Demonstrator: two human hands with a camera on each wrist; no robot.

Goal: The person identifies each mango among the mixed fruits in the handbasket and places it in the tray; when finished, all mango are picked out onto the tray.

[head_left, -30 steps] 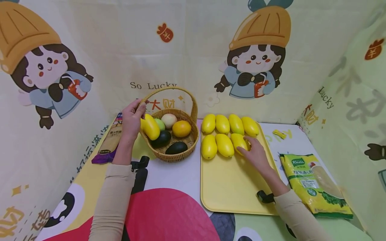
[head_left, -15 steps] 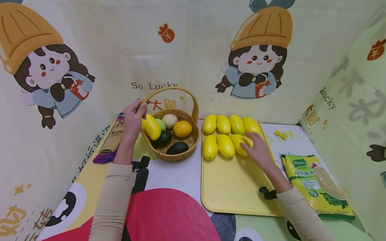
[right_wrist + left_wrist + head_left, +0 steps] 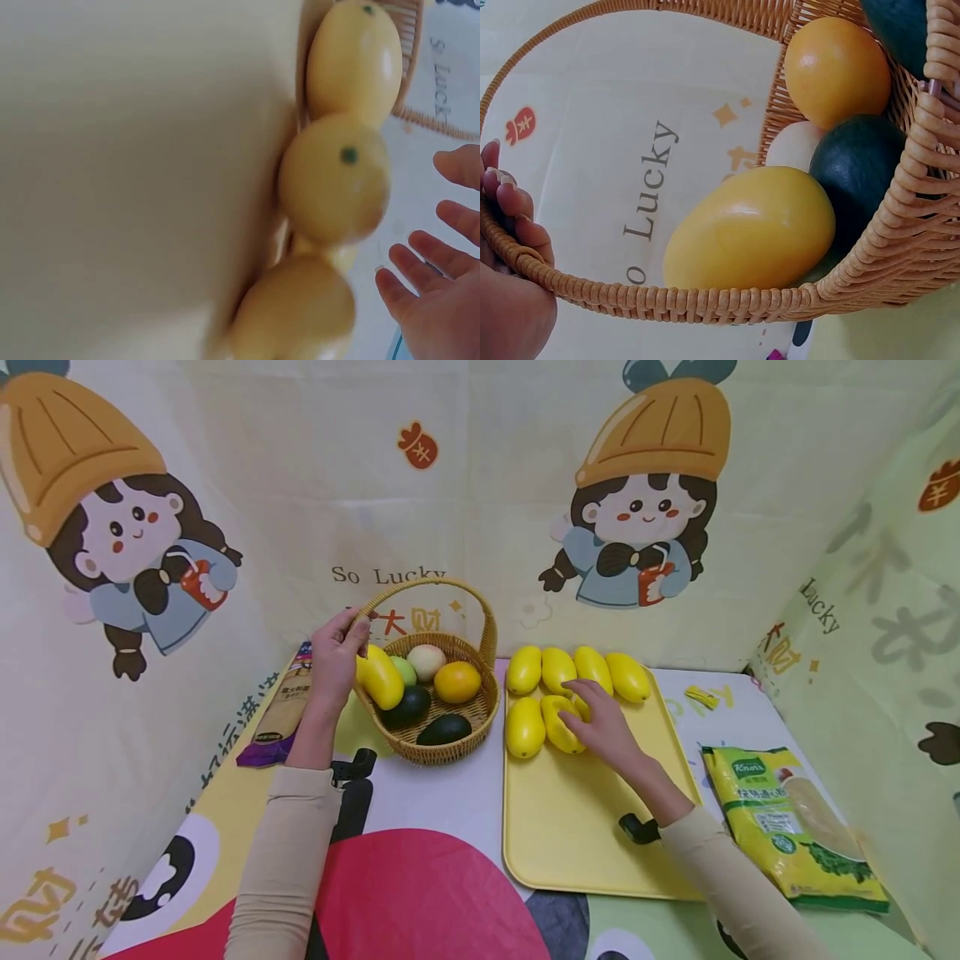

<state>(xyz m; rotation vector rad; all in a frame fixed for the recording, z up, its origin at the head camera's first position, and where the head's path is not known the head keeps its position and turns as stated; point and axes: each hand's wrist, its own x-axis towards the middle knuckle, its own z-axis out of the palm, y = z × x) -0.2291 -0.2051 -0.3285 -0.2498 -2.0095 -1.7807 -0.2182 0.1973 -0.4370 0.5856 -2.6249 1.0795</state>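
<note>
In the head view my left hand (image 3: 333, 656) grips the left side of the handle of a wicker basket (image 3: 435, 753). The left wrist view shows the fingers curled round that handle (image 3: 622, 300). Inside the basket are a yellow mango (image 3: 381, 679), an orange (image 3: 457, 682), a pale round fruit (image 3: 427, 662), a green fruit (image 3: 403, 672) and two dark oval fruits (image 3: 444, 729). My right hand (image 3: 609, 727) is above two rows of yellow mangoes (image 3: 525, 727) on a yellow tray (image 3: 573, 835). Its fingers are spread around nothing in the right wrist view, apart from the mangoes (image 3: 334, 180). It hides part of the front row.
A green-yellow Knorr packet (image 3: 795, 827) lies right of the tray. Behind my left forearm is a brown and purple packet (image 3: 281, 718). A small yellow wrapper (image 3: 702, 697) lies at the back right. Printed cloth walls (image 3: 495, 510) stand close behind and at both sides.
My right hand has left the rightmost front mango and moved left, over the neighbouring mangoes. My left hand keeps its grip on the basket handle.
</note>
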